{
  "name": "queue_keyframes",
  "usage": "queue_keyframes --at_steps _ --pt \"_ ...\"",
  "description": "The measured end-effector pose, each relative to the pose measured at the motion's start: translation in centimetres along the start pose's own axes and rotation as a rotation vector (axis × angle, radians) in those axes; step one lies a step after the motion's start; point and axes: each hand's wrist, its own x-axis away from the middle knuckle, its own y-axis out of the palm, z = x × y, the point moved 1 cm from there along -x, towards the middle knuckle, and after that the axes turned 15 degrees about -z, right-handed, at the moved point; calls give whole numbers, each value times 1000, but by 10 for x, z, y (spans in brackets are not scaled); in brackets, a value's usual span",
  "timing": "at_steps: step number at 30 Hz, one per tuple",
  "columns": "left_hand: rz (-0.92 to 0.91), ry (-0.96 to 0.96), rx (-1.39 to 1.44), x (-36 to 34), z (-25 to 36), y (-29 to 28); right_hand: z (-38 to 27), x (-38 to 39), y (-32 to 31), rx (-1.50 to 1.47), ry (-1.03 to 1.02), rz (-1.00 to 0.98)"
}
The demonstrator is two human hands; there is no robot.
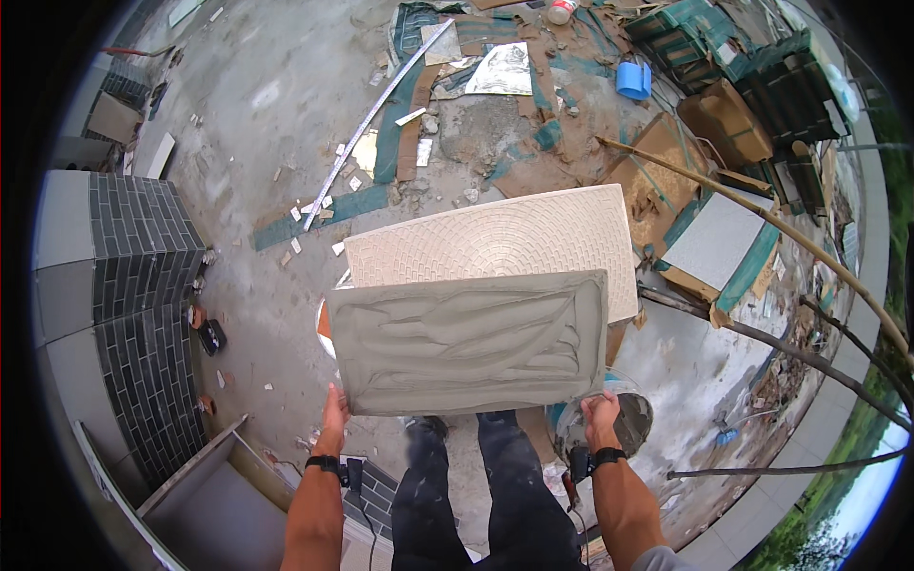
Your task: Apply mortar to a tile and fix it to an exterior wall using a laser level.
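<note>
A large rectangular tile (466, 343), its upper face spread with wet grey mortar in wavy trowel ridges, lies in front of me. My left hand (335, 411) grips its near left corner. At the near right corner my right hand (600, 409) is closed on the edge. The undersides of both grips are hidden by the tile. Just beyond it, partly covered, rests a beige tile (514, 233) with a fan-shaped relief pattern. Below my right hand stands a bucket (636, 423) with grey mortar in it.
At left rises a wall corner faced with dark brick-look tiles (143, 285). A long straightedge (381, 105) lies on the littered concrete floor (257, 124). To the right are a bamboo pole (762, 219), a boxed pale tile (719, 243), stacked cartons (790, 86) and a blue roll (633, 81).
</note>
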Motion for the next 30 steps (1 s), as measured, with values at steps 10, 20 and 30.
queue_keyframes --at_steps 10,20,30 --pt "30 86 -240 80 52 -73 22 171 -36 -142 169 -20" --pt "-187 714 226 159 160 -3 -147 240 37 -88 -278 -187" --pt "59 890 222 135 203 51 -129 109 19 -164 -213 -104"
